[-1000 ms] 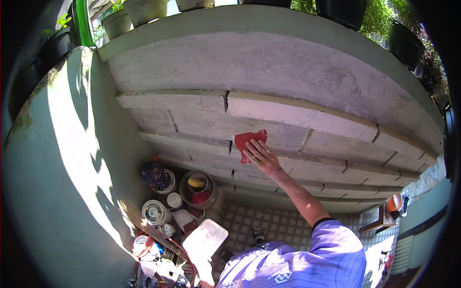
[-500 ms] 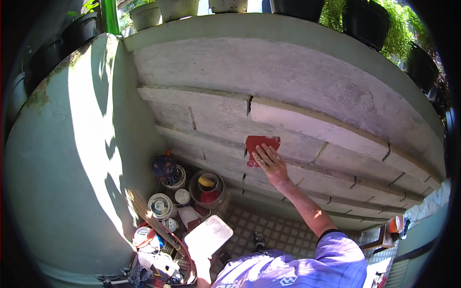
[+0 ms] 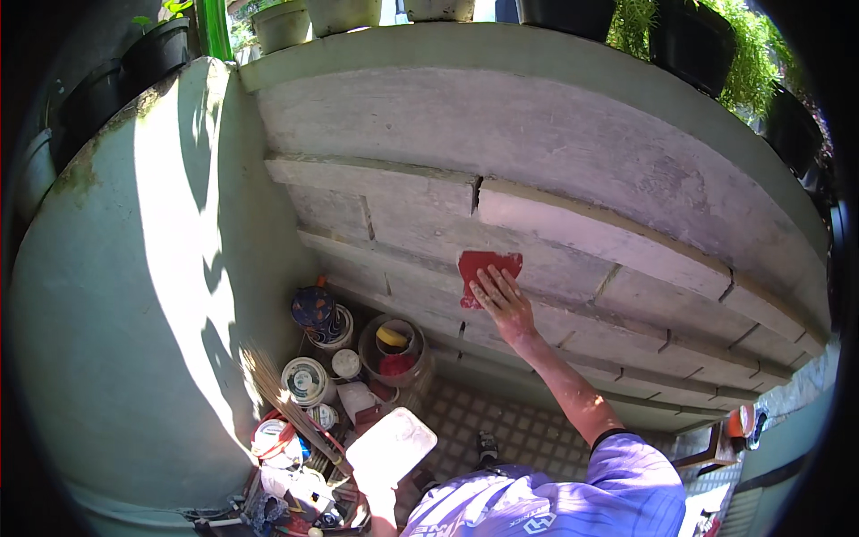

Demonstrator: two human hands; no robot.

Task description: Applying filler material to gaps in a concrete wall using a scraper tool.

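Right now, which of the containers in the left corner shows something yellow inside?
The wide, round tub, rightmost in the cluster: a yellow object shows within its rim; the white buckets show none.

Holds red sheet [image 3: 471,266] against grey wall [image 3: 537,116], just off centre toward three o'clock, with spread fingers of right hand [image 3: 507,309]. Bears white tray [image 3: 394,445] on left hand [image 3: 381,501], toward six o'clock. Has buckets [image 3: 305,382] and broom [image 3: 277,394] clustered beside tray, toward eight o'clock. Wears purple shirt [image 3: 582,492] at five o'clock, over tiled floor [image 3: 528,430]. Faces pots [image 3: 691,46] ranged from ten to two o'clock.
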